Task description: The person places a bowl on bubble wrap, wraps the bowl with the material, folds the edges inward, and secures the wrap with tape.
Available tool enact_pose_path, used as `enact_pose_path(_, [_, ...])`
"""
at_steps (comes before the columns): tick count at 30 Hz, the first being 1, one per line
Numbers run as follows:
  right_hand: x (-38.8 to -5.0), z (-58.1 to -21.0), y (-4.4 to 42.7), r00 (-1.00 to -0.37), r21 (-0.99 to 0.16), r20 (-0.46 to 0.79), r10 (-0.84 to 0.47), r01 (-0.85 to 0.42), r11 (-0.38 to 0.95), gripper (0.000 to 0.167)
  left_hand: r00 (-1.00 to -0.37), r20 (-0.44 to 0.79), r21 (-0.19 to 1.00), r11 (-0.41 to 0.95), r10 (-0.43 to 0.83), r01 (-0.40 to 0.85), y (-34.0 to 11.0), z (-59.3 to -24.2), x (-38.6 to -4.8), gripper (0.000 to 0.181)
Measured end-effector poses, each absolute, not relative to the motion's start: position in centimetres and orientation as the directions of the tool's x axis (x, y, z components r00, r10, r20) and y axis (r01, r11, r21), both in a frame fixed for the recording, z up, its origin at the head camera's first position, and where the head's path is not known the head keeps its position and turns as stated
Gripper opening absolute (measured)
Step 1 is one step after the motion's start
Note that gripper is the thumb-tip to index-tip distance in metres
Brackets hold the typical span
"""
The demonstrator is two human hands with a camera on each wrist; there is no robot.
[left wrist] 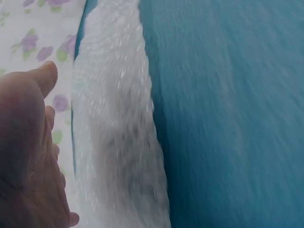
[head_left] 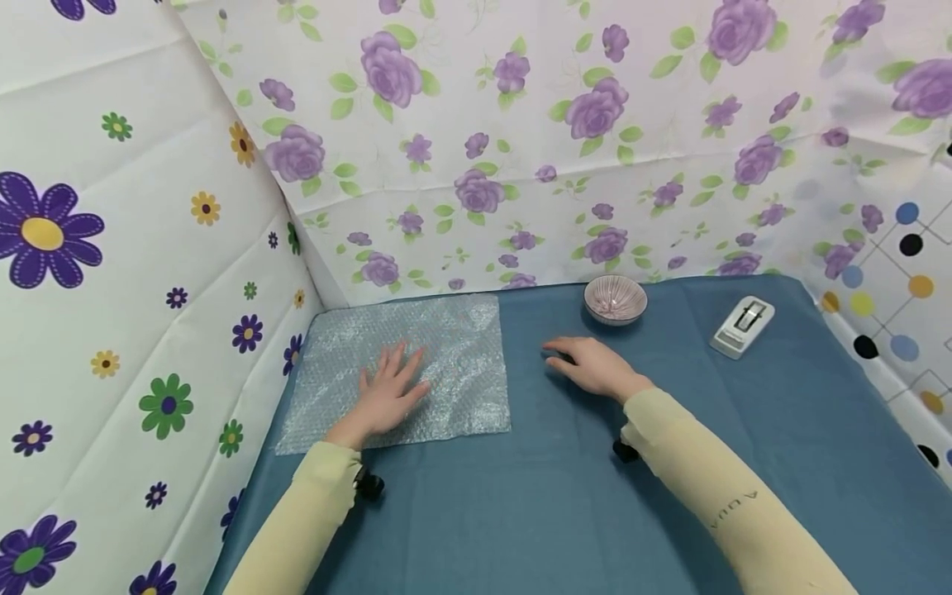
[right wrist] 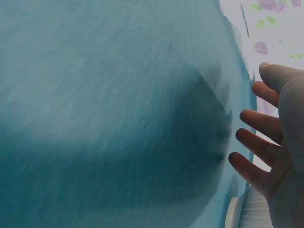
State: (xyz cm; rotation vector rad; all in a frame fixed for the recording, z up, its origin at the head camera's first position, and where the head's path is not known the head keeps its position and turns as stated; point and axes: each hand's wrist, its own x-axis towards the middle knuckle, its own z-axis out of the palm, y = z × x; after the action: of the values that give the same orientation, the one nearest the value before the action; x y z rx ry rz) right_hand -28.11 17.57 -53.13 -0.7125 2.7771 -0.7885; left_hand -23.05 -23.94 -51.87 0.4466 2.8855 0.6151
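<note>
A sheet of bubble wrap (head_left: 461, 355) lies flat on the blue cloth at the back left. Over it hovers my left hand (head_left: 385, 397), fingers spread and holding nothing; the left wrist view shows a gap between this hand (left wrist: 33, 152) and the bubble wrap (left wrist: 118, 118). Right of the sheet, my right hand (head_left: 595, 366) hangs above the cloth with loosely bent, unoccupied fingers. Just beyond it stands a small striped bowl (head_left: 616, 299), whose pale ribbed side (right wrist: 254, 211) peeks in below the right hand (right wrist: 280, 128) in the right wrist view.
A white device with a dark window (head_left: 742, 327), its kind unclear, lies at the back right. Blue cloth (head_left: 506, 512) covers the table. Flowered sheets (head_left: 476, 149) hang behind and on the left, and a dotted one (head_left: 907, 306) on the right.
</note>
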Motion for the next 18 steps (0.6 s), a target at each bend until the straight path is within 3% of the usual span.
enact_pose_path(8, [-25.2, -52.8, 19.8, -0.858, -0.586, 0.016, -0.514, -0.424, 0.690, 0.046, -0.968, -0.011, 0.438, 0.871, 0.252, 0.222, -27.8, -51.5, -20.6, 0.057])
enact_pose_path(18, [-23.8, -53.0, 21.1, -0.863, -0.607, 0.023, -0.505, -0.413, 0.678, 0.044, -0.964, -0.091, 0.468, 0.865, 0.248, 0.179, -29.4, -53.1, -19.0, 0.070])
